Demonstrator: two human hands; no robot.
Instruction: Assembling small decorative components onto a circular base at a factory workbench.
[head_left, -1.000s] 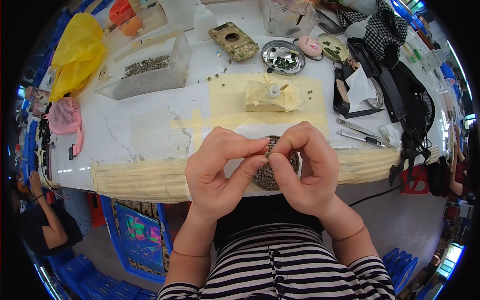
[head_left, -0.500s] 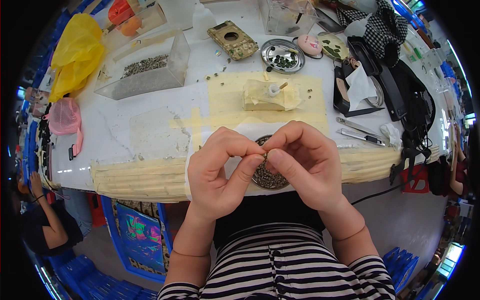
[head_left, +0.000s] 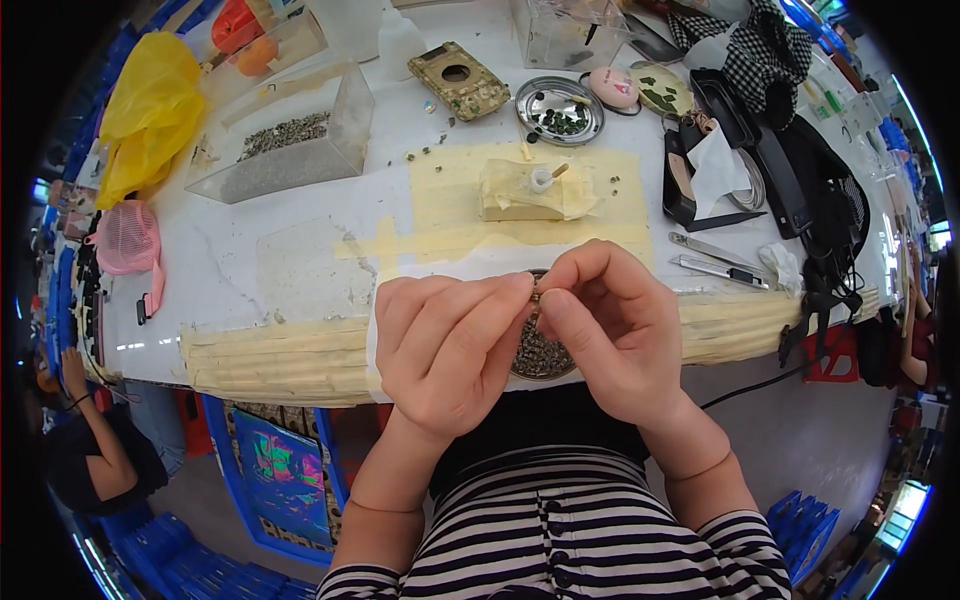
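Note:
My left hand [head_left: 450,345] and my right hand [head_left: 615,325] meet fingertip to fingertip at the near edge of the table, both closed in a pinch. Whatever sits between the fingertips is too small to name. Under them stands a round dish [head_left: 543,362] full of small brownish-grey metal-looking parts, partly covered by the hands. Just beyond is a block wrapped in yellowish tape [head_left: 522,205], bearing a small white cup [head_left: 541,181] with a stick in it.
A clear bin [head_left: 345,120] with similar small parts stands at the left, near a yellow bag [head_left: 150,110]. Farther back lie a camouflage model hull [head_left: 480,95] and a round metal tray [head_left: 530,125] of dark green pieces. Tweezers [head_left: 705,250] and a utility knife [head_left: 720,268] lie at the right.
My left hand has turned so the backs of its fingers face up, its fingertips still against the right hand's. My right hand has hardly moved.

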